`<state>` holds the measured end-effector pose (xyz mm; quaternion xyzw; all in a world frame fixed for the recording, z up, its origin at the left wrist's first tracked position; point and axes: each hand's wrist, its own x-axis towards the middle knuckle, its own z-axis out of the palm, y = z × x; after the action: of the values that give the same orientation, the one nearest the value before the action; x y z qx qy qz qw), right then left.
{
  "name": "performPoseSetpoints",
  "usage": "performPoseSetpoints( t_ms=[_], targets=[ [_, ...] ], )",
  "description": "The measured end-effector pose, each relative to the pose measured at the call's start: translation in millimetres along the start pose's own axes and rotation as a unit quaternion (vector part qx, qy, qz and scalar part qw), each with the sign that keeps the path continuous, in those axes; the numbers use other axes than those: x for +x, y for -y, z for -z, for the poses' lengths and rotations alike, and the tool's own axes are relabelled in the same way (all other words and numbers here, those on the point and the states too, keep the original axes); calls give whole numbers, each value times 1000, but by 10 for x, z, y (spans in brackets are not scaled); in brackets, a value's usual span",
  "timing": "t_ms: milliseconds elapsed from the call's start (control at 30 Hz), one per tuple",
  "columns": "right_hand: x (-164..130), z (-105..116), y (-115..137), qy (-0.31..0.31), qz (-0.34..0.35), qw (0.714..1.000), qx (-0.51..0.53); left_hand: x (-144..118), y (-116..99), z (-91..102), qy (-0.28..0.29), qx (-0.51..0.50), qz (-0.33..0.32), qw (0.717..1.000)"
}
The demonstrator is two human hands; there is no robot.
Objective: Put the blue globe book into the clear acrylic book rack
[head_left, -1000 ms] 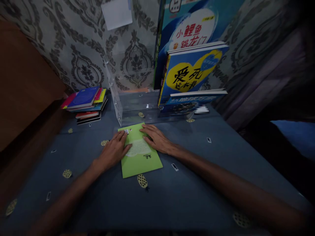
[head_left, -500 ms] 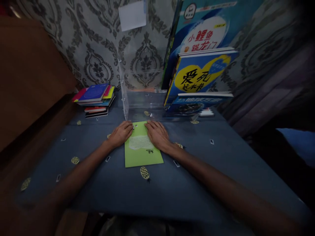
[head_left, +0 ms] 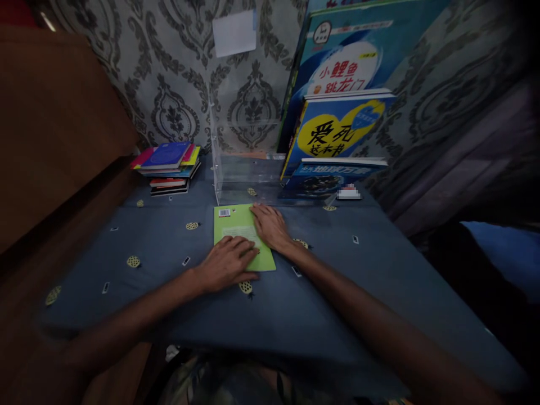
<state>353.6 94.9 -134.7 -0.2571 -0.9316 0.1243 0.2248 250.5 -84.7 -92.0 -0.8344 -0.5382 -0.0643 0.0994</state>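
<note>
The left hand (head_left: 228, 263) is lying flat, fingers spread, on the near edge of the green booklet (head_left: 238, 225), which is resting on the desk (head_left: 169, 292). The right hand (head_left: 270, 226) is pressing open-palmed on its right side. Behind, a clear stand (head_left: 244, 169) is holding picture books (head_left: 333, 135).

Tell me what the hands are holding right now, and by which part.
Nothing is lifted. Both hands press flat on the green booklet: left hand on its near end, right hand on its right edge near the far corner.
</note>
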Motion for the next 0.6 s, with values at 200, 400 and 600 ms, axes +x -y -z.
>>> performPoseSetpoints(
  t_ms=[200,400,600],
  targets=[
    [-155,80,-145,-1,38,997,63,-23,31,-137,-44,41,-24,998],
    [-538,288,-221,13,65,976,209,-27,39,-61,-55,4,-9,998],
    [-732,404,-195,24,43,959,280,-11,60,8,-28,-21,15,999]
  ],
)
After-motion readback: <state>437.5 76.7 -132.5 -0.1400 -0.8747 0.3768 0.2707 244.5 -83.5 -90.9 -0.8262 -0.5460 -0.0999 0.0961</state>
